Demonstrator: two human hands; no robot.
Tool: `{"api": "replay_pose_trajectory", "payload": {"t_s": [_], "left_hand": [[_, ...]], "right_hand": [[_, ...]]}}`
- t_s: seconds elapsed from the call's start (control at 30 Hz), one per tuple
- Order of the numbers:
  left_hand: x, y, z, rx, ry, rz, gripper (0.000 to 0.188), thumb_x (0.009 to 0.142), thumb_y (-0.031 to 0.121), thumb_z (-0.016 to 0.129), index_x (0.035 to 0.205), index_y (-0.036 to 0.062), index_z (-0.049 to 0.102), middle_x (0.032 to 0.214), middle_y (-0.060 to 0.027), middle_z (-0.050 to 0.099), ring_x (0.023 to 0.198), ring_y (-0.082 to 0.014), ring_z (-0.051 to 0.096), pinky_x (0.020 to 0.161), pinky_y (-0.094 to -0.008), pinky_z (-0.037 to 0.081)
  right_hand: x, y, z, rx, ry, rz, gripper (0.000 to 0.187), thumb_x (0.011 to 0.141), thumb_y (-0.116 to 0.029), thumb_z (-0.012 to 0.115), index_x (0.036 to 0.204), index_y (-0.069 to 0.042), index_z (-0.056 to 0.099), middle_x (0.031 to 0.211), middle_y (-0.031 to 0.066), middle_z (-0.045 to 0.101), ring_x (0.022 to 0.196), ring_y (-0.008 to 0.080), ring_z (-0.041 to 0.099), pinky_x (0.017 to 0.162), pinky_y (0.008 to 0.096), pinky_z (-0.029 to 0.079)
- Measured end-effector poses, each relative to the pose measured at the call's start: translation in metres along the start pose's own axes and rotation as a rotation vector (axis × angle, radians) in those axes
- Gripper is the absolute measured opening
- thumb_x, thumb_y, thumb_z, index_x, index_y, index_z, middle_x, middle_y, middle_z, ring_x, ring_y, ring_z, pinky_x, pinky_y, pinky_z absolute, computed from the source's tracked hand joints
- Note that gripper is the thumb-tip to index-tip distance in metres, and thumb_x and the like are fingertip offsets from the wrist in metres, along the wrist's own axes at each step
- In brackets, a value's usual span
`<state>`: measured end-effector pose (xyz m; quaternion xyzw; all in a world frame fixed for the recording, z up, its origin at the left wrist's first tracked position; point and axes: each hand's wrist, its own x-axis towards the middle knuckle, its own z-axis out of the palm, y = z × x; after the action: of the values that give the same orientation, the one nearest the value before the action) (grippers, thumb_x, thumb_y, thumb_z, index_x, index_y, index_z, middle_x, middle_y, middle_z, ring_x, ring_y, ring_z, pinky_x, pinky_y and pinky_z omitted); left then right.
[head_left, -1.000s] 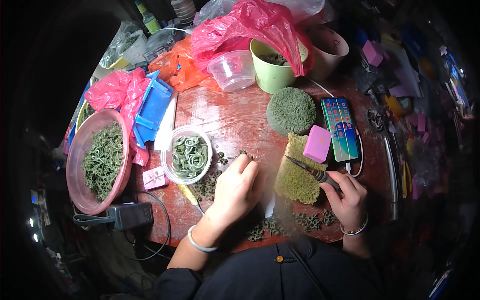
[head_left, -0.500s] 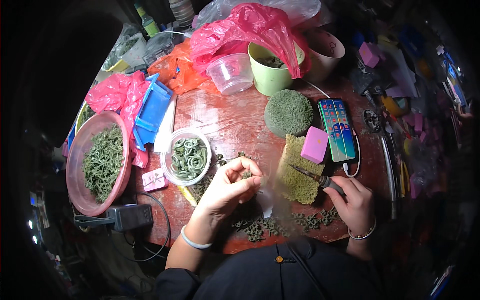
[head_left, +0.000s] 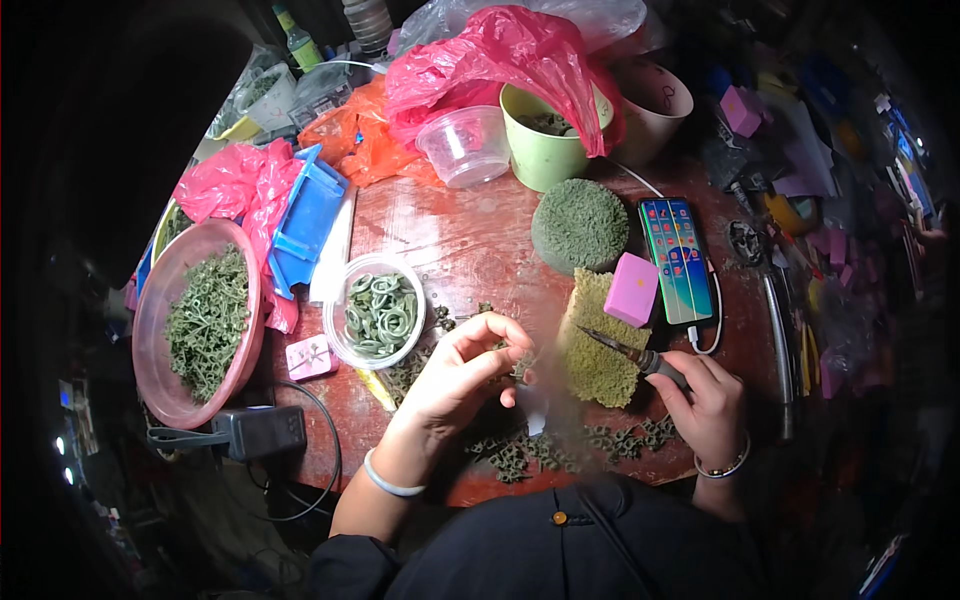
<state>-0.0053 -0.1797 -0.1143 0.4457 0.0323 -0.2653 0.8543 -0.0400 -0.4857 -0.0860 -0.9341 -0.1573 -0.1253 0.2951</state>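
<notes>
My left hand (head_left: 462, 375) is raised over the near middle of the table, thumb and fingers pinched on a small green spiky piece (head_left: 523, 368). In my right hand (head_left: 712, 402) is a slim tool (head_left: 640, 354) with a grey handle and a dark, pointed metal tip. That tip lies over a yellow-green rough sponge block (head_left: 600, 365). Many small dark green branched pieces (head_left: 520, 452) are spread along the table's near edge, below my hands. A clear round tub (head_left: 335, 330) of green rings stands left of my left hand.
A pink bowl (head_left: 146, 350) of green pieces stands at left, near a black box (head_left: 262, 433) with a cable. A pink block (head_left: 631, 290) rests on the sponge. Behind are a round green pad (head_left: 580, 225), a plugged-in phone (head_left: 680, 260) and a pale green bucket (head_left: 548, 160).
My left fingers have shifted slightly, and the small green piece shows more clearly at their tips. My right hand and its tool have stayed nearly still.
</notes>
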Motion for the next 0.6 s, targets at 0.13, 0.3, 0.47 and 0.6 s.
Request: {"api": "replay_pose_trajectory", "payload": {"t_s": [0.13, 0.3, 0.47, 0.6], "left_hand": [[0.002, -0.005, -0.008, -0.047, -0.048, 0.042, 0.016, 0.097, 0.005, 0.061, 0.112, 0.0021, 0.062, 0.100, -0.0039, 0.063, 0.084, -0.0131, 0.065, 0.065, -0.0257, 0.053], [0.002, -0.002, -0.003, -0.020, -0.016, 0.032, 0.023, 0.096, 0.004, 0.062, 0.119, 0.0014, 0.063, 0.098, -0.0039, 0.066, 0.085, -0.0107, 0.064, 0.068, -0.0251, 0.053], [0.001, -0.001, -0.001, -0.058, -0.017, 0.000, 0.030, 0.095, 0.003, 0.064, 0.125, 0.0010, 0.062, 0.101, -0.0053, 0.070, 0.090, -0.0109, 0.067, 0.072, -0.0236, 0.054], [0.001, 0.002, 0.003, -0.064, -0.001, -0.020, 0.029, 0.093, 0.000, 0.067, 0.121, 0.0013, 0.062, 0.103, -0.0071, 0.069, 0.089, -0.0118, 0.066, 0.068, -0.0227, 0.052]], "right_hand": [[0.001, -0.003, 0.000, 0.015, 0.030, 0.001, 0.026, 0.083, -0.014, 0.083, 0.103, -0.002, 0.070, 0.082, 0.0126, 0.069, 0.068, 0.0317, 0.069, 0.058, 0.0383, 0.055], [0.002, -0.003, 0.002, 0.014, 0.053, -0.035, 0.027, 0.083, -0.012, 0.083, 0.104, -0.002, 0.070, 0.081, 0.0118, 0.069, 0.067, 0.0285, 0.069, 0.056, 0.0364, 0.054], [0.005, -0.020, 0.011, 0.255, 0.077, -0.047, 0.029, 0.085, -0.011, 0.083, 0.109, -0.001, 0.071, 0.083, 0.0099, 0.069, 0.066, 0.0200, 0.068, 0.055, 0.0302, 0.052], [0.005, -0.019, 0.022, 0.319, 0.111, -0.091, 0.029, 0.087, -0.013, 0.082, 0.111, 0.000, 0.071, 0.088, 0.0122, 0.071, 0.071, 0.0219, 0.070, 0.058, 0.0303, 0.054]]}}
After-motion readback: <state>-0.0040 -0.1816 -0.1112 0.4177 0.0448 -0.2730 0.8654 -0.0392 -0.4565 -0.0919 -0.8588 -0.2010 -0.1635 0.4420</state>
